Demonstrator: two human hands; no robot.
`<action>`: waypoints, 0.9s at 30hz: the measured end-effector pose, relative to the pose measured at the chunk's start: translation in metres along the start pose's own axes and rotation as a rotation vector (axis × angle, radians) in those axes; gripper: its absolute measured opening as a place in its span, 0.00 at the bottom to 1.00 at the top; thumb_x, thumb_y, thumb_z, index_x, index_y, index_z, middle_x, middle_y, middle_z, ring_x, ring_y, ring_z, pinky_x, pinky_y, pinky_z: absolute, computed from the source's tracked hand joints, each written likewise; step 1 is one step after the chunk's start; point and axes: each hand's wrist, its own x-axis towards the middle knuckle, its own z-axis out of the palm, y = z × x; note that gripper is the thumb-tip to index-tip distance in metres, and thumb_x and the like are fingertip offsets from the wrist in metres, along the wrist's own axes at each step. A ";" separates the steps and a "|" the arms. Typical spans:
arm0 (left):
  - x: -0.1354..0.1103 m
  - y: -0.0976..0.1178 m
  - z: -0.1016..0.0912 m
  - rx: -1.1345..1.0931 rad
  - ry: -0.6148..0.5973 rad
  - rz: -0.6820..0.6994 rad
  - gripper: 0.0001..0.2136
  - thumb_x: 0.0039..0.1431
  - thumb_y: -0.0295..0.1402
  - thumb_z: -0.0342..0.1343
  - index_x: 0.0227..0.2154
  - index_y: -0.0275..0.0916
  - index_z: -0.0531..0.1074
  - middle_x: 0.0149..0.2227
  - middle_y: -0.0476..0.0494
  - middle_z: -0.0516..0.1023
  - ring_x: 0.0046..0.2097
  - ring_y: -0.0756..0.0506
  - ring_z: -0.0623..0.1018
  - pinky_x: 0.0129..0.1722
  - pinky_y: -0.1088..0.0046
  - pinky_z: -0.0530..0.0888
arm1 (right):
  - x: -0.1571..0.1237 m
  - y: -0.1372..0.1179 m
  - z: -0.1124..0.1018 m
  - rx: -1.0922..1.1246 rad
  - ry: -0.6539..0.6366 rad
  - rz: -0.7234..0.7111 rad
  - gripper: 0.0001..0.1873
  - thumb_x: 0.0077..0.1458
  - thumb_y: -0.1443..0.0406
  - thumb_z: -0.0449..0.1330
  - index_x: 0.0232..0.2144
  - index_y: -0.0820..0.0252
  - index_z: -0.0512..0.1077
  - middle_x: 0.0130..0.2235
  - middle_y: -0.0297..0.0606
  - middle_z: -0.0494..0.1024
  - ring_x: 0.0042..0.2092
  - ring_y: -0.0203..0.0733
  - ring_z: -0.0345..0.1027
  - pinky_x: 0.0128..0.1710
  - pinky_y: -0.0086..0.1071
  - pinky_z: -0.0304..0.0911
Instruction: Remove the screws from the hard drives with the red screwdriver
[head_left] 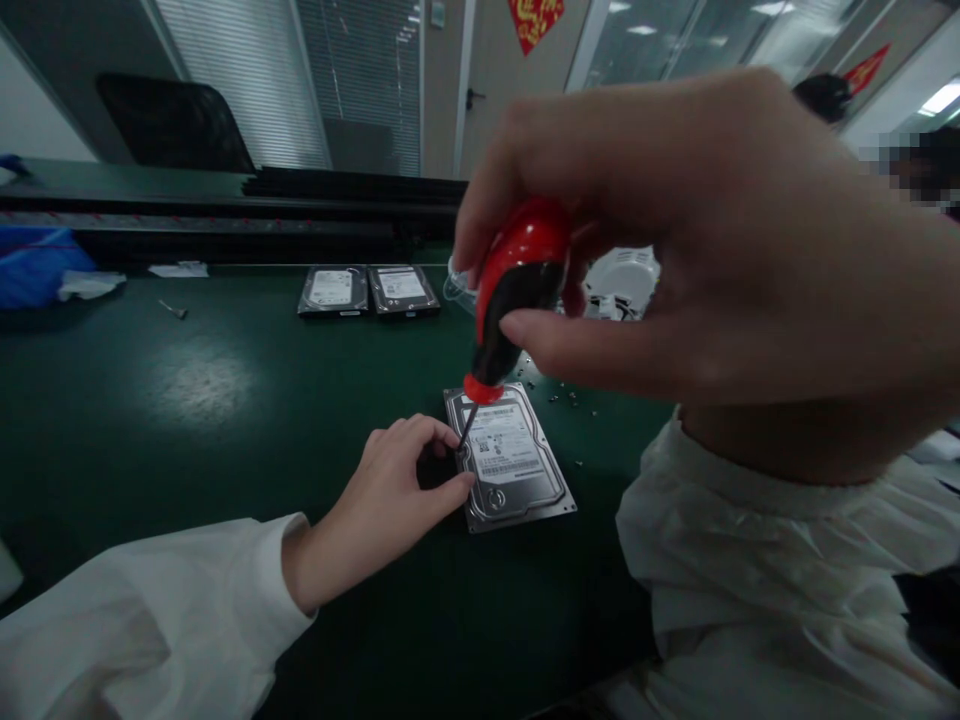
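Note:
A silver hard drive [517,470] lies label up on the green table. Above it, my right hand [675,240] grips the red and black handle of a screwdriver [517,280]. The screwdriver slants down to the left, and its tip meets the drive's left edge. My left hand [397,480] holds that same edge, thumb by the lower part and curled index finger close to the tip. Whether a screw sits under the tip is too small to tell. Small loose screws [574,398] are scattered to the right of the drive.
Two more hard drives [332,290] [403,288] lie side by side farther back. Behind my right hand is a white round container [626,275], partly hidden. A blue bag [41,265] and paper scraps [178,270] lie back left. A black rail [300,235] runs along the rear.

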 end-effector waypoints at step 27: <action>-0.001 0.003 -0.001 0.003 0.000 -0.022 0.10 0.60 0.41 0.64 0.42 0.45 0.74 0.41 0.49 0.78 0.43 0.40 0.76 0.44 0.58 0.70 | 0.002 0.003 0.006 0.069 -0.051 -0.040 0.21 0.68 0.56 0.51 0.54 0.65 0.66 0.54 0.33 0.71 0.50 0.33 0.67 0.55 0.30 0.66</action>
